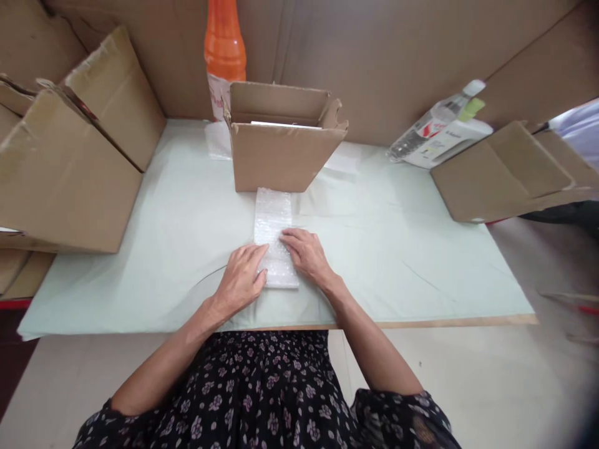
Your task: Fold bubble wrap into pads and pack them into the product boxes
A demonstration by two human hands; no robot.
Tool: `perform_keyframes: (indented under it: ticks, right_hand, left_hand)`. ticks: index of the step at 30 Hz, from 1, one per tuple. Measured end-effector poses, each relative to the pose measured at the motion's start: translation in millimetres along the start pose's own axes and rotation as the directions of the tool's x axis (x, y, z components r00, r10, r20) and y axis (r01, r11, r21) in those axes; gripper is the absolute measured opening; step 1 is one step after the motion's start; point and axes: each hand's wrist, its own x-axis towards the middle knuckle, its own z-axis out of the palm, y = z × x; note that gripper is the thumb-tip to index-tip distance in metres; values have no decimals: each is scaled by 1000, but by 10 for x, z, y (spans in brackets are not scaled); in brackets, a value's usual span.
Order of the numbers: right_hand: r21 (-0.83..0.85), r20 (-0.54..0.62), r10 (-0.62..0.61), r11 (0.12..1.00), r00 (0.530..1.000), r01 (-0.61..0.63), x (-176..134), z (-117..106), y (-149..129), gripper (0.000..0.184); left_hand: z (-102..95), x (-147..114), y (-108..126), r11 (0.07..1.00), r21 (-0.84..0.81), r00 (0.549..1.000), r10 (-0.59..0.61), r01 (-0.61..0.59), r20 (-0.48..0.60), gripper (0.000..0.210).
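A strip of clear bubble wrap (274, 215), narrow and folded flat, lies lengthwise on the table in front of me. My left hand (242, 274) rests on its left edge, fingers stretched out and thumb apart near the lower end. From the other side, my right hand (306, 254) lies with its fingertips on the wrap's right edge, the fingers loosely extended. Neither hand is wrapped round anything. Just beyond the strip's far end stands an open cardboard box (276, 156) with something white showing inside.
Cardboard boxes (70, 168) stand at the left. Behind the middle box is an orange bottle (225, 53). At the right are a clear plastic bottle (433, 125), a white bottle (452, 143) and another open carton (500, 168). A pale green cloth (397, 249) covers the table.
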Motion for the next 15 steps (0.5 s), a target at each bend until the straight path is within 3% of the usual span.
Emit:
perform_keyframes:
  ticks: [2,7,10,13,15]
  right_hand:
    - [-14,17,-7,1000,1000,7,65,-19,-8,31]
    - [-60,44,-54,997,998,57,9,-73,-185,31]
    - [-27,79,-117,992,990,119,-358,-43,-464,26]
    - [160,94,-273,953,957,256,-809,24,-773,10]
    - [292,82,-357,901,930,320,-1029,61,-916,10]
  left_hand:
    - [-60,151,1,998,-54,999,-30,31,10,52]
    - [-154,548,-147,958,-256,977,-75,126,202,55]
    - [-128,574,-232,951,-275,973,-84,143,216,55]
    - [-84,511,-262,942,-303,976,-90,148,196,56]
    - [-54,496,-270,937,-318,980,-89,143,180,56]
